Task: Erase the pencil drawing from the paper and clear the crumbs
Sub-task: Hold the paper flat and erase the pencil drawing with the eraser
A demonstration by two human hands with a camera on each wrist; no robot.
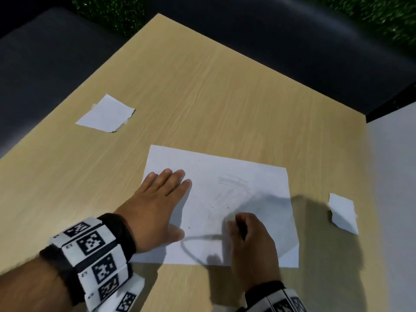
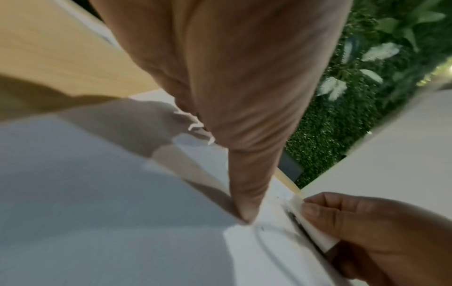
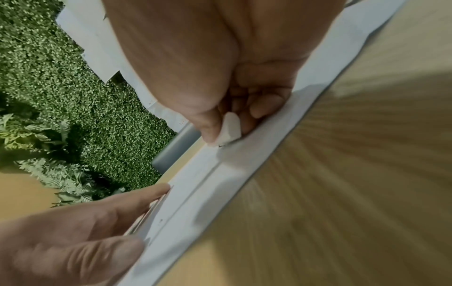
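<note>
A white sheet of paper (image 1: pixel 258 183) lies on the wooden table (image 1: pixel 202 86) with a faint pencil drawing (image 1: pixel 233 182) in its middle. My left hand (image 1: pixel 157 199) lies flat on the sheet's left part, fingers straight. My right hand (image 1: pixel 249 239) pinches a white eraser (image 1: pixel 230 217) between thumb and fingers and presses it on the paper below the drawing. In the right wrist view the eraser (image 3: pixel 228 129) touches the paper (image 3: pixel 195 189). The left wrist view shows the eraser (image 2: pixel 310 224) in the right hand (image 2: pixel 381 232). A few dark crumbs (image 1: pixel 189 227) dot the sheet.
A torn white paper scrap (image 1: pixel 105 114) lies at the table's far left. Another folded white scrap (image 1: pixel 343 212) sits right of the sheet, near a white surface (image 1: pixel 394 176). Dark seating (image 1: pixel 292 41) and green foliage (image 3: pixel 61 77) lie beyond the table.
</note>
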